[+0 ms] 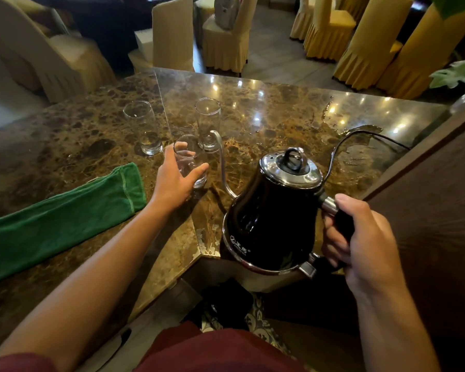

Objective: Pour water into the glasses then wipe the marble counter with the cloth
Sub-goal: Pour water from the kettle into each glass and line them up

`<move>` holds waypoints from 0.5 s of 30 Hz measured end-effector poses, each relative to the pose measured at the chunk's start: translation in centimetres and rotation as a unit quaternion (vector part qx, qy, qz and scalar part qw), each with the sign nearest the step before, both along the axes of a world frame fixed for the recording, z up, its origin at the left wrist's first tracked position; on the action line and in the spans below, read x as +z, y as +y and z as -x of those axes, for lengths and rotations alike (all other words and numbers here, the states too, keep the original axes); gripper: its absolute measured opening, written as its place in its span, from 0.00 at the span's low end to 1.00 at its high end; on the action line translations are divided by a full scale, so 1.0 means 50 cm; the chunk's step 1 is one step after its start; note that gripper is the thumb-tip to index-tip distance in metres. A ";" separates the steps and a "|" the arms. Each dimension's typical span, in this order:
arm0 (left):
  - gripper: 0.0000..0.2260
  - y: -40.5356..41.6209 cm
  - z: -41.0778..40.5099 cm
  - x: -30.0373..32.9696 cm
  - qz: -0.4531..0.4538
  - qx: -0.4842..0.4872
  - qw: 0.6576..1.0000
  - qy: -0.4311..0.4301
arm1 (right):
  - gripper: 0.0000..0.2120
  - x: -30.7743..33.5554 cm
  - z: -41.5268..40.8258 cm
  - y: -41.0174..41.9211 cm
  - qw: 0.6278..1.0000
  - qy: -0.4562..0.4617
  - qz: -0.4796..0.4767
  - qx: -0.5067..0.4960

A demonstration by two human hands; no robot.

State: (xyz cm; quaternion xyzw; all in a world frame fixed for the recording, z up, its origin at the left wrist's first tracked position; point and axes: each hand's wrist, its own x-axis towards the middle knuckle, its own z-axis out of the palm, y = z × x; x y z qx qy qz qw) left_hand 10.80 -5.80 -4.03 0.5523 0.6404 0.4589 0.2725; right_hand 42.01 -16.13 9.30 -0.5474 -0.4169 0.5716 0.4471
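Nearest to the camera, at 6 o'clock, is a dark red garment (218, 350) on the person's body, and both bare forearms go out from it over the marble counter (266, 108). At 4 o'clock the right hand (360, 237) has its fingers curled tight round the black handle of the black kettle (269, 224), which it holds up near the counter's edge; the kettle is tilted a little to the left. Its thin gooseneck spout (222, 162) rises toward 12 o'clock, and the tip curves over the rim of the nearest glass (191, 159). I cannot tell if water is running from it. The left hand (172, 181), close to the middle, holds this glass, with the thumb on its near side and the fingers wrapped behind it, seen through the glass. A second glass (208, 124) stands just behind, at 12 o'clock of the held one, and a third glass (144, 127) stands apart at 10 o'clock with a little water at its bottom. The green cloth (62, 218) lies folded long on the counter at 9 o'clock, near the left wrist but not touching it. At 2 o'clock the stone is wet with puddles, and a black cable (371, 135) passes over them. Beyond the counter, from 11 to 1 o'clock, stand chairs with cream and yellow covers (330, 25).
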 end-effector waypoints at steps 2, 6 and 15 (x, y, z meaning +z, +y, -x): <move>0.29 0.029 0.005 0.010 -0.010 0.028 0.999 0.017 | 0.21 -0.003 -0.004 -0.004 1.000 0.013 0.000 -0.012; 0.29 0.090 0.016 0.025 0.001 0.067 0.997 0.031 | 0.22 -0.003 -0.011 -0.012 1.000 0.004 -0.005 -0.016; 0.29 0.170 0.039 0.028 0.047 0.083 0.995 0.035 | 0.22 -0.011 -0.014 -0.028 0.999 -0.025 -0.026 -0.025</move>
